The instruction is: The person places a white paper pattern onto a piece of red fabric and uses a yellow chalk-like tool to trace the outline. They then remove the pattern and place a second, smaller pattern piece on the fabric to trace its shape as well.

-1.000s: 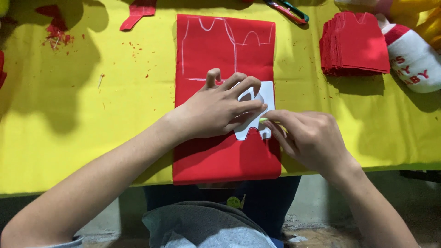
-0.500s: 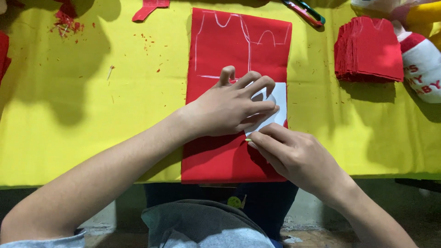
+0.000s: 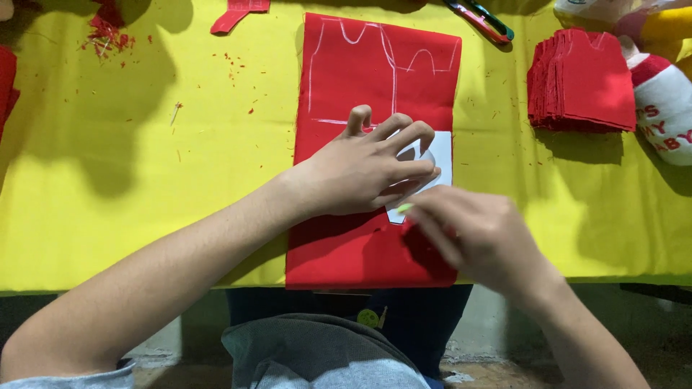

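A red felt sheet (image 3: 375,79) lies on the yellow table cover (image 3: 180,180), with white chalk outlines drawn across its upper part. My left hand (image 3: 367,169) presses flat, fingers spread, on a white paper template (image 3: 441,164) lying on the felt. My right hand (image 3: 476,238), blurred by motion, is just below the template's lower edge and pinches a small pale green chalk piece (image 3: 405,208) whose tip touches the felt beside the template.
A stack of cut red felt pieces (image 3: 580,79) sits at the right. Beside it lies a red and white sock-shaped item (image 3: 667,115). Scissors with coloured handles (image 3: 479,18) lie at the top. Red scraps (image 3: 108,32) and a cut piece (image 3: 238,13) are at the upper left.
My right hand has slid along the template's lower edge toward the left with the chalk. My left hand stays pressed on the template.
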